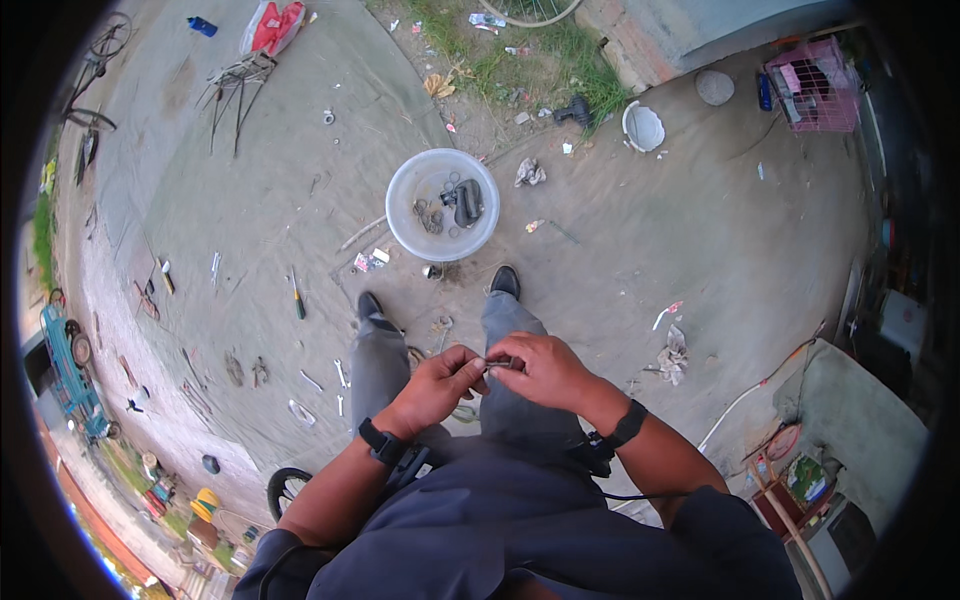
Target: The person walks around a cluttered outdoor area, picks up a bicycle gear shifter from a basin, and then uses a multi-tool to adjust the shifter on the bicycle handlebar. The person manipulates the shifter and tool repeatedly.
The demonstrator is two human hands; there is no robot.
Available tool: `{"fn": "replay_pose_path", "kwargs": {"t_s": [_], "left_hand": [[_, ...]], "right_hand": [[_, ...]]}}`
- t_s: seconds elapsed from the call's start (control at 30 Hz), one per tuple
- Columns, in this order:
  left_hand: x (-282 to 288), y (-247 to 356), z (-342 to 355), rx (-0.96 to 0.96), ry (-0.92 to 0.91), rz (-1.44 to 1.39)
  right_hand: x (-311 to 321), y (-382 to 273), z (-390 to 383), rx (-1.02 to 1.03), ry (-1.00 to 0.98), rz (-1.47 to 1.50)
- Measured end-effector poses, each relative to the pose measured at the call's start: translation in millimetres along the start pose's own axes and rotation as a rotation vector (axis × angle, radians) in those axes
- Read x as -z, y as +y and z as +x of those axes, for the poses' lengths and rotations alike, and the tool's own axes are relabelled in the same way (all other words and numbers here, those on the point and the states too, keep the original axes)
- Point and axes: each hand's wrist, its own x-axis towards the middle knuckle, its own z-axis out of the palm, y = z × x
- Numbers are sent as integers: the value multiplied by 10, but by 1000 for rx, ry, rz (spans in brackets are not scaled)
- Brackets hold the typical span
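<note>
My left hand (447, 383) and my right hand (533, 370) meet above my lap, fingertips nearly touching. Between them is a small, thin, dark metal piece (494, 364), pinched by the fingers of both hands. Its exact kind is too small to tell. Beyond my feet stands a round whitish plastic basin (405, 232) with grey water, several metal rings and dark parts inside. A black tubular part (467, 202) leans at the basin's right side.
Tools lie on the ground to the left: a screwdriver (298, 296), spanners (341, 373) and a brush (167, 277). Crumpled paper (530, 172) sits right of the basin. A broken white bowl (643, 127) and a pink wire crate (818, 90) stand far right; a metal stool frame (240, 90) far left.
</note>
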Motion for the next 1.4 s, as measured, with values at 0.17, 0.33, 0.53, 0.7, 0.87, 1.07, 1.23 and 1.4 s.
{"fn": "replay_pose_path", "kwargs": {"t_s": [0.17, 0.33, 0.53, 0.7, 0.87, 1.07, 1.23, 1.4], "left_hand": [[-447, 77, -294, -127, 35, 72], [-629, -52, -621, -157, 99, 92], [-744, -716, -1158, -202, 321, 41], [-898, -1927, -1711, -174, 728, -274], [-1431, -3204, -2290, 2, 1062, -506], [-2459, -3951, -2481, 87, 1279, -882], [-3176, -3839, -2337, 126, 1370, -1153], [-3795, -3712, -2157, 120, 1408, -1333]], "right_hand": [[151, -161, -454, 100, 57, -112], [82, -373, -703, 157, 24, -167], [-93, -516, -946, 139, -166, -333], [-214, -356, -1053, 158, -165, -438], [-135, -131, -943, 112, -290, -498], [160, 188, -579, -312, -350, -369], [571, 367, -209, -483, -286, -321], [566, 283, 160, -474, -372, -453]]}}
